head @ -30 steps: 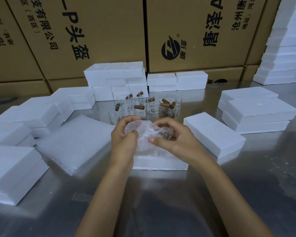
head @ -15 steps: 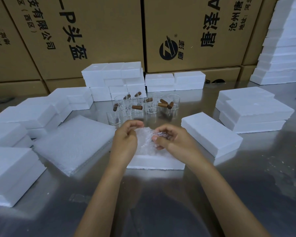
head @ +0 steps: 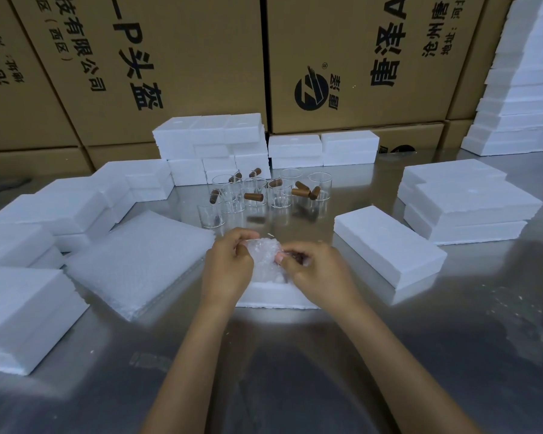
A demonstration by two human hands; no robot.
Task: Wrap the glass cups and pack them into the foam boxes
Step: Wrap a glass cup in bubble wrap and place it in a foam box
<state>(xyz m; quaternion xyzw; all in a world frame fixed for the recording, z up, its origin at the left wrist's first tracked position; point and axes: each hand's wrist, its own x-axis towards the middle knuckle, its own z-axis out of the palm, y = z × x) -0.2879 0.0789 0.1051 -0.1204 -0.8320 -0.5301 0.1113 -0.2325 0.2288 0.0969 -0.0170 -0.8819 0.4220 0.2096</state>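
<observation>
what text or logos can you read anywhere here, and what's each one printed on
All print is on the cardboard boxes, upside down.
"头盔", after "-P": left middle box.
"有限公司" and "(西区)": same box.
"唐泽 A", cut off: right middle box.
Round black logo with ®: same box; the characters beside it are too blurred.
"沧州唐", "地址:": same box, cut off.
Far left box: too blurred.
Foam boxes: none.

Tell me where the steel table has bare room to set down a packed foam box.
The near table around the forearms is bare, and right of the foam lid. It is crowded around the glass cups and the left foam stacks.
</observation>
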